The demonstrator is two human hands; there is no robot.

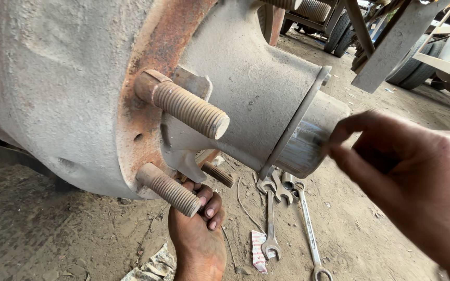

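A large dusty wheel hub [251,78] with a rusty flange [152,57] fills the upper left. Threaded studs stick out of the flange; one [188,106] is in the middle and another [170,190] is lower down. My left hand [199,234] reaches up from below and curls its fingers around the underside of the hub beside the lower stud. My right hand [407,171] comes in from the right, and its fingertips touch the shiny end cap [308,138] of the hub.
Several open-end wrenches [272,218] lie on the dirt ground under the hub, with a long spanner [311,234] beside them. A crumpled wrapper [258,252] lies nearby. Metal frames and tyres [417,67] stand at the top right.
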